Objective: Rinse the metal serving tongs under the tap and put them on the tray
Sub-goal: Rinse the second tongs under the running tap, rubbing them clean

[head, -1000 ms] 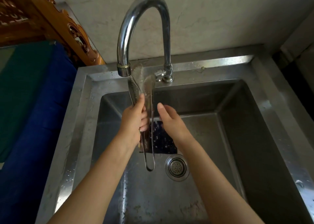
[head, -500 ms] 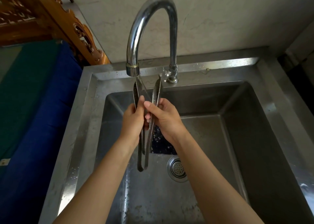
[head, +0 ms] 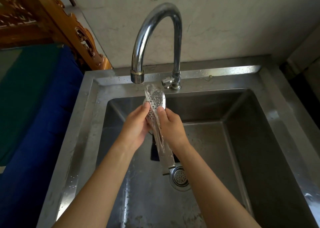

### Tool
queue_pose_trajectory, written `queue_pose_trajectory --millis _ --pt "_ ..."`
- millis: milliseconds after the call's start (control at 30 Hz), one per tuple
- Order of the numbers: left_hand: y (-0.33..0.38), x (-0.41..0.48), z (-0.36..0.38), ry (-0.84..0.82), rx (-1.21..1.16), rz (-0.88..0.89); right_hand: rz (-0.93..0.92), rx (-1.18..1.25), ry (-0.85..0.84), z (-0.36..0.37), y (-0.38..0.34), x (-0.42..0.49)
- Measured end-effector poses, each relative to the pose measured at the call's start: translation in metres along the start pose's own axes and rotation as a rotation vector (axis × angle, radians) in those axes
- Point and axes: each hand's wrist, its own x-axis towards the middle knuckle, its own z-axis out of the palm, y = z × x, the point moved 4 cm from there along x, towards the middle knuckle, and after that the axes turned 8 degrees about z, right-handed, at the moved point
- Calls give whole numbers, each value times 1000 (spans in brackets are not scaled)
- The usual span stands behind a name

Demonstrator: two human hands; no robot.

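Fingers (head: 146,107) of the left hand (head: 136,125) are curled round the metal serving tongs (head: 155,98) from the left, with the thumb tip pressed on the edge of the perforated head. The right hand (head: 170,125) grips the same tongs from the right, its thumb lying on the head too. Both hands show only their backs, so the other fingers are hidden behind the tongs and how they lie there cannot be told.

The tongs sit in the middle of the frame, tilted, head uppermost and just below the spout of the tap (head: 155,28), where water splashes over the holes. Their flat handle runs down between the wrists and ends just beside the drain strainer (head: 180,177). The two arms look pressed together, though the glare and the water blur the line between them.

The steel sink (head: 83,124) has droplets on its left rim, and its lower edge is cut off by the frame. A dark object (head: 154,151) lies on the sink floor behind the handle, mostly covered and too dim to name. At the left are a blue cloth (head: 43,124) and a green cloth (head: 26,89), and at the upper left a carved wooden frame (head: 52,20), only partly in view.
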Motion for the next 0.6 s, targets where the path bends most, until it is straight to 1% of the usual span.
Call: queue_pose_trajectory --millis 67,167,233,267,333,367,433,533,600 --pt "-2 1 4 61 -54 51 -57 -90 68 -1 -8 1" --pt "6 5 6 209 -177 78 -149 -203 116 -1 -20 3" --pt "13 11 2 340 -262 50 -193 -155 94 -4 -24 2" --pt "17 13 1 405 -254 44 -201 -127 69 -5 -25 3" --pt "22 16 3 480 -115 82 -187 -118 27 -2 -27 3" --pt "23 16 8 485 -33 110 -179 -140 43 0 -30 3" --pt "23 14 17 454 60 145 -178 -198 150 4 -36 7" --pt "24 12 25 377 110 174 -186 -231 304 -1 -49 14" --pt "28 13 25 330 89 184 -229 -244 317 -5 -56 17"
